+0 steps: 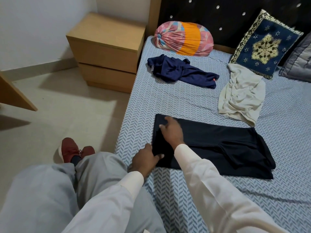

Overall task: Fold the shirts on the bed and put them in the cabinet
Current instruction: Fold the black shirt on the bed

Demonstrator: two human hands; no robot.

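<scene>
Black shirt (218,145) is lying half-folded, left hand (144,159) pinching its near corner, right hand (172,132) pressing flat on it, while beyond both hands a navy shirt (181,72) and a cream shirt (240,95) are waiting crumpled.

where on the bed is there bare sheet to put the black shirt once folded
Bare sheet lies between the navy shirt and the black shirt, and on the near stretch below the black shirt. The head end is crowded: bolster, cushion, cream shirt.
</scene>
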